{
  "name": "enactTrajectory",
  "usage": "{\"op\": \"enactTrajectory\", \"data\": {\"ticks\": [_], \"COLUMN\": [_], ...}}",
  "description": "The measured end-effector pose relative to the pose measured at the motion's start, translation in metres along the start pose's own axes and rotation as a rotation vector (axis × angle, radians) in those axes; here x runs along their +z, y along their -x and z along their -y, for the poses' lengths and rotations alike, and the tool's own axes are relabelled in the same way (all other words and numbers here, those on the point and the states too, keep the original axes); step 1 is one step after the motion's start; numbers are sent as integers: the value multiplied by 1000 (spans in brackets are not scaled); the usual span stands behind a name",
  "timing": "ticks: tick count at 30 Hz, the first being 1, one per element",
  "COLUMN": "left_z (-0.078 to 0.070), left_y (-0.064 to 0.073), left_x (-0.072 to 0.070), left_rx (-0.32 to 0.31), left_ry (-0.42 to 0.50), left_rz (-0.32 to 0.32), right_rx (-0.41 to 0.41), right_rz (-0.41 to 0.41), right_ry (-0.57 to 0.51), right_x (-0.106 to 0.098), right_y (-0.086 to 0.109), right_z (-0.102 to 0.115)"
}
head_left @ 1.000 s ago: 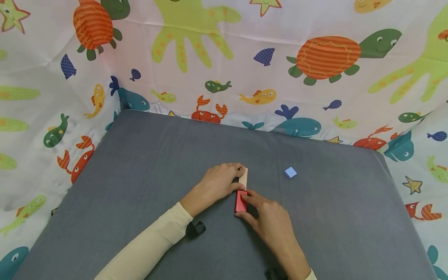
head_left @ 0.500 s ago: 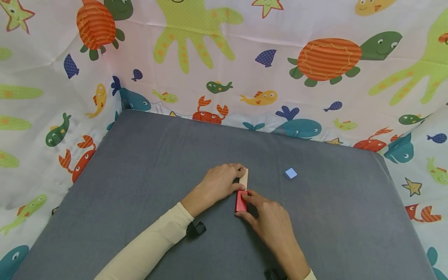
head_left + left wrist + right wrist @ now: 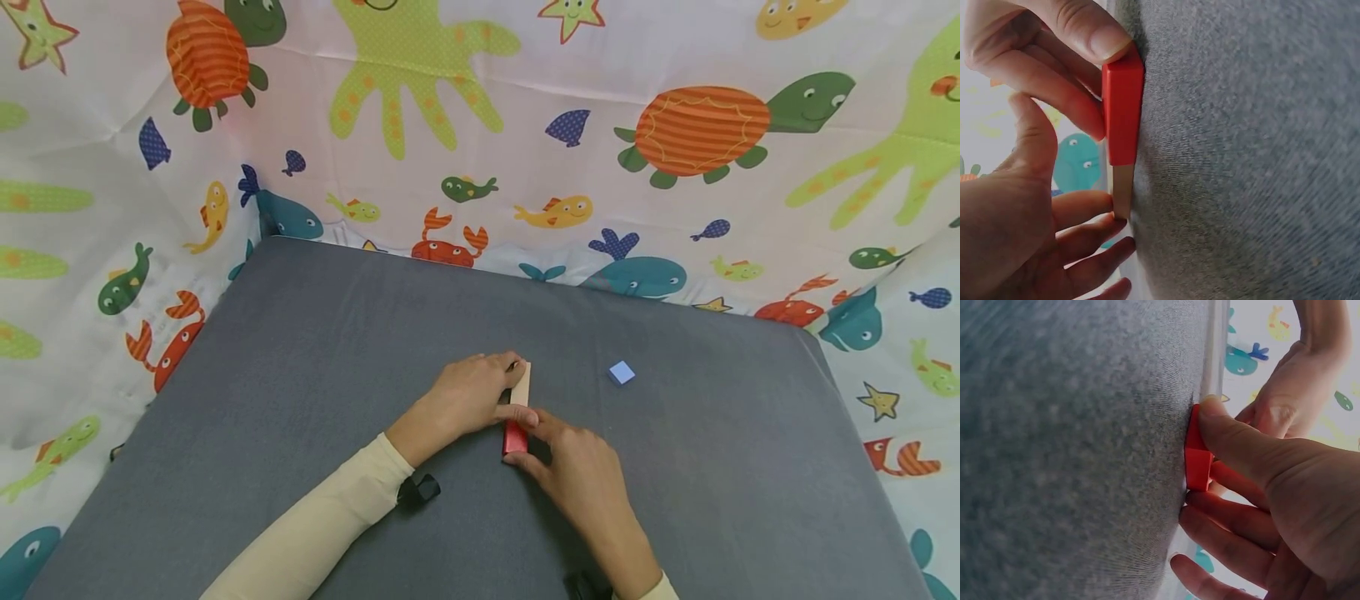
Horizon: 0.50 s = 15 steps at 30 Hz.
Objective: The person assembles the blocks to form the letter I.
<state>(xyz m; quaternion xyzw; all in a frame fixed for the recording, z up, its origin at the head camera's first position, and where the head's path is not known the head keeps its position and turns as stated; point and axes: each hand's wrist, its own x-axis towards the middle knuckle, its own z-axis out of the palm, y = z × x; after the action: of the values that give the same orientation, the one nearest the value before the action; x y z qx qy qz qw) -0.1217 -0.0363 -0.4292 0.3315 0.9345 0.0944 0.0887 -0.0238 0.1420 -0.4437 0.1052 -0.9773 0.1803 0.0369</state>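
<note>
A red block (image 3: pixel 515 439) lies end to end with a plain wooden block (image 3: pixel 521 387) on the grey cloth, forming a straight row. My right hand (image 3: pixel 583 475) pinches the red block, its thumb at the near end and its index finger toward the far end. Beside the wooden block is my left hand (image 3: pixel 467 393). In the left wrist view, fingertips of that left hand (image 3: pixel 1016 231) touch the wooden block (image 3: pixel 1122 190), while its thumb stands off it. From above, the left thumb crosses over the joint of the blocks and hides part of the red one.
A small light-blue block (image 3: pixel 622 372) lies to the right of the row, farther back. The grey cloth-covered table (image 3: pixel 337 333) is bordered by a white curtain (image 3: pixel 510 158) printed with sea animals. Black wrist straps (image 3: pixel 418 490) show at the cuffs.
My left thumb has lifted from the wooden block's near end and swung right, over the red block's far end to the right index finger. Both blocks and the right hand stay in place.
</note>
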Motion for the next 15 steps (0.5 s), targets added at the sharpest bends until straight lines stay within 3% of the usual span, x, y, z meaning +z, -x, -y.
{"op": "enactTrajectory", "data": {"ticks": [6,11,15], "left_z": [0,1,0], "left_y": [4,5,6], "left_x": [0,5,5], "left_rx": [16,24,1], "left_ry": [-6,12,15], "left_rz": [24,2,3], "right_rx": [31,49,43], "right_rz": [21,45,46], "right_ry": [-3,-7,-8], "right_x": [-2,-2,-3], "right_y": [-1,-1,0], "right_z": [1,2,2]}}
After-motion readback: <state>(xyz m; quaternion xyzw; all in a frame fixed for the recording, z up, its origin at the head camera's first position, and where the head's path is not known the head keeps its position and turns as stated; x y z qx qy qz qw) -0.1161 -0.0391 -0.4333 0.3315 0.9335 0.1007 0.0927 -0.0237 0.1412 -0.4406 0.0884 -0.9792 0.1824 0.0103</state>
